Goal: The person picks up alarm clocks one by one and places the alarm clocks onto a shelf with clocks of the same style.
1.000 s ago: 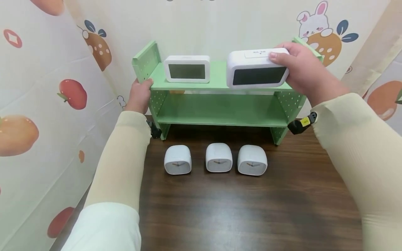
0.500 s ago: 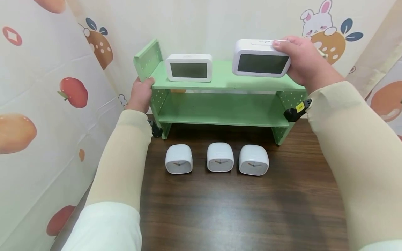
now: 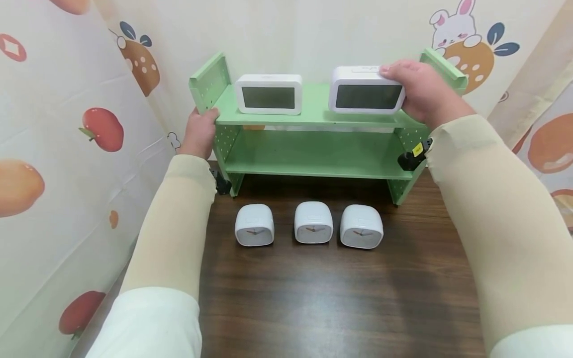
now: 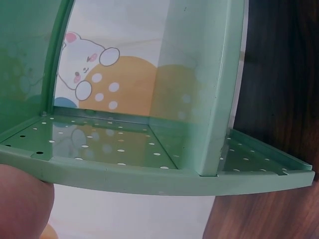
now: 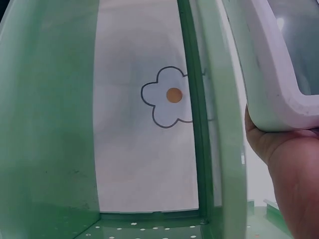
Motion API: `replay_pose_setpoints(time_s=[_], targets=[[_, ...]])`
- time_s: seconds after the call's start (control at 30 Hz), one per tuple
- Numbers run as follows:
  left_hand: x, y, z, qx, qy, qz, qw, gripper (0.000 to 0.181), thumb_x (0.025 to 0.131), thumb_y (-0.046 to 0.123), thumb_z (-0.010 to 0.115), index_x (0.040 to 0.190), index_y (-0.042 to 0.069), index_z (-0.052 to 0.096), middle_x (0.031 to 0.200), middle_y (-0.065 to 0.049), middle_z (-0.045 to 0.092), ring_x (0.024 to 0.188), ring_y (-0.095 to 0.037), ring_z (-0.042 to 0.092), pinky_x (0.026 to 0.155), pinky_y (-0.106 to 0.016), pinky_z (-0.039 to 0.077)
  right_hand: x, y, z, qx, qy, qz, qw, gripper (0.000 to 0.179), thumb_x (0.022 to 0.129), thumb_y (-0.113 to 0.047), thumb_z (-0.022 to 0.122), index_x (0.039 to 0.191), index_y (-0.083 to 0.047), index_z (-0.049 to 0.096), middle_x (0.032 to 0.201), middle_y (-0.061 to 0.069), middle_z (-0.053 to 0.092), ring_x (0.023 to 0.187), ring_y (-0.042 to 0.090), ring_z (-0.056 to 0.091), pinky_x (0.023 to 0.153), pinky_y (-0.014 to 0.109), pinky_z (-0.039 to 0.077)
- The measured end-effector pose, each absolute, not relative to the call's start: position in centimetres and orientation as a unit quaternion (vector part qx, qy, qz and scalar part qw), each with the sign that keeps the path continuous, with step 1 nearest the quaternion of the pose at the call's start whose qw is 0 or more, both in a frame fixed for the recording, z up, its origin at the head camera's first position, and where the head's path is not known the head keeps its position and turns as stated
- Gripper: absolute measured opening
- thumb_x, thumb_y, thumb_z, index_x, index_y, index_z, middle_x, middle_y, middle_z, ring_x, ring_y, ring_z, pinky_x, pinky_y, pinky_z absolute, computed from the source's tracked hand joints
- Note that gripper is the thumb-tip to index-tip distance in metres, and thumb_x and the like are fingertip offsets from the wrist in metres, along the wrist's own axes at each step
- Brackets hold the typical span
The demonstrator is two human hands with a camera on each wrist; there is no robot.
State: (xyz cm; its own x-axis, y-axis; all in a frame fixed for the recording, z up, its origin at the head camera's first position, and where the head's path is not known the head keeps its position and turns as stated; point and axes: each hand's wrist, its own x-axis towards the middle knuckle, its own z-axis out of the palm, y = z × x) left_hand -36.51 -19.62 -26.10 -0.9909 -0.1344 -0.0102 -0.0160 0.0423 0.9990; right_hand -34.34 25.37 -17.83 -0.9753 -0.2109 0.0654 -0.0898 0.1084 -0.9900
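My right hand point(image 3: 423, 92) grips a white digital clock point(image 3: 367, 97) by its right end, thumb on top, with the dark screen facing front. The clock is upright, close over the right part of the green shelf rack's point(image 3: 313, 154) top board. In the right wrist view, the clock's rounded corner point(image 5: 279, 107) shows beside the board's edge. A matching digital clock point(image 3: 268, 94) stands on the left of that board. At the rack's left side panel, my left hand point(image 3: 199, 132) holds the edge; only part of the thumb point(image 4: 22, 201) appears in the left wrist view.
On the dark wooden floor point(image 3: 313, 298), three small white analog clocks stand in a row before the rack: left clock point(image 3: 254, 219), middle clock point(image 3: 313, 216), right clock point(image 3: 360, 219). A printed curtain point(image 3: 53, 99) hangs close on the left and behind the rack.
The right hand first lifted the digital clock back over the rack, then lowered it toward the top board and slightly left. The left hand keeps its hold on the side panel.
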Motion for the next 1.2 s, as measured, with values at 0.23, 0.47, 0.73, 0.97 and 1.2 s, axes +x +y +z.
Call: replay_pose_setpoints(time_s=[0.23,0.47,0.73,0.97,1.2], targets=[[-36.4,-19.5,-26.1,0.051,-0.721,-0.690,0.035,0.052,0.110,0.033,0.044,0.160,0.027,0.033,0.157,0.000,0.042,0.140,-0.019,0.042,0.121,-0.045,0.028,-34.7,25.2,-19.1,-0.110,0.770,-0.625,0.066,0.036,0.104,-0.035,0.064,0.123,-0.005,0.060,0.126,0.004,0.063,0.114,0.019,0.059,0.082,0.024,0.059],[-36.3,-19.2,-25.9,0.048,-0.725,-0.686,0.036,0.053,0.109,0.032,0.046,0.160,0.029,0.033,0.158,0.001,0.041,0.140,-0.018,0.042,0.121,-0.046,0.028,-34.9,25.3,-19.7,-0.110,0.719,-0.684,0.061,0.028,0.102,-0.028,0.067,0.120,-0.007,0.068,0.119,0.006,0.067,0.108,0.019,0.062,0.080,0.025,0.059],[-36.2,-19.2,-25.6,0.046,-0.720,-0.691,0.034,0.052,0.110,0.031,0.044,0.161,0.029,0.032,0.158,0.002,0.040,0.140,-0.017,0.042,0.122,-0.045,0.027,-34.9,25.3,-19.4,-0.101,0.722,-0.682,0.055,0.032,0.102,-0.029,0.067,0.125,-0.007,0.064,0.123,0.007,0.063,0.110,0.020,0.059,0.080,0.025,0.058],[-36.4,-19.4,-25.6,0.045,-0.716,-0.696,0.040,0.052,0.110,0.031,0.045,0.161,0.030,0.033,0.159,0.003,0.040,0.142,-0.016,0.040,0.122,-0.043,0.026,-35.0,25.0,-19.1,-0.090,0.715,-0.691,0.048,0.028,0.100,-0.028,0.070,0.117,-0.006,0.067,0.122,0.006,0.066,0.111,0.021,0.060,0.079,0.025,0.058],[-36.5,-19.9,-25.8,0.051,-0.713,-0.698,0.036,0.053,0.110,0.032,0.044,0.162,0.029,0.031,0.160,0.003,0.039,0.143,-0.017,0.040,0.122,-0.043,0.026,-35.2,24.7,-19.3,-0.083,0.694,-0.714,0.039,0.024,0.097,-0.024,0.075,0.103,-0.002,0.066,0.117,0.006,0.070,0.111,0.021,0.063,0.079,0.026,0.059]])
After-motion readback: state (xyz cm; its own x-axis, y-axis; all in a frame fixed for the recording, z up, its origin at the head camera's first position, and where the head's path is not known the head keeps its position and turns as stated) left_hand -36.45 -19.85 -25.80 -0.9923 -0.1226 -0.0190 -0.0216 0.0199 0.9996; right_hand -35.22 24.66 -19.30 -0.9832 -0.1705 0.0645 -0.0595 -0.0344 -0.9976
